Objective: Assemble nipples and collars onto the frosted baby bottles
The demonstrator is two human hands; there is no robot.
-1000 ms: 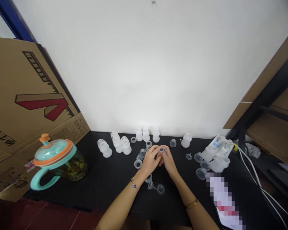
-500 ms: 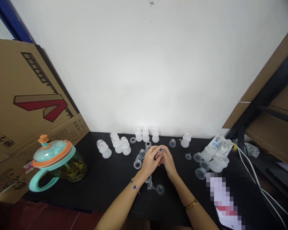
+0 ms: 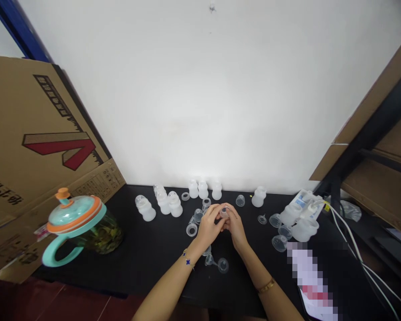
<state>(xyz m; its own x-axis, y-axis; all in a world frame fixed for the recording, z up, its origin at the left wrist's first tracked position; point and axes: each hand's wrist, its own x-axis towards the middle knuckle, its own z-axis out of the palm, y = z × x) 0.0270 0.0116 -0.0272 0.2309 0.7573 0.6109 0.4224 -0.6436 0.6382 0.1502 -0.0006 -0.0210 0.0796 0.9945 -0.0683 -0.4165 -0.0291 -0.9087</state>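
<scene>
My left hand (image 3: 211,224) and my right hand (image 3: 235,225) meet over the middle of the table. Between them they pinch a small translucent bottle collar (image 3: 224,213), with fingers of both hands closed around it and covering part of it. Left of my hands lie loose collars (image 3: 191,229) and a clear dome cap (image 3: 198,216). Under my wrists are clear silicone nipples (image 3: 223,265). Another nipple (image 3: 262,219) lies to the right, and a dome cap (image 3: 240,200) sits beyond my right hand.
White baby bottles (image 3: 194,188) stand along the wall, and capped ones (image 3: 164,203) farther left. More bottles (image 3: 304,228) and caps (image 3: 280,243) lie at right by white cables (image 3: 349,240) and a phone (image 3: 316,290). A teal-lidded jug (image 3: 76,223) stands left before a cardboard box (image 3: 16,111).
The fingers have shifted slightly around the collar, which is tilted a little differently. Both hands stay in nearly the same place, and the view has moved very slightly.
</scene>
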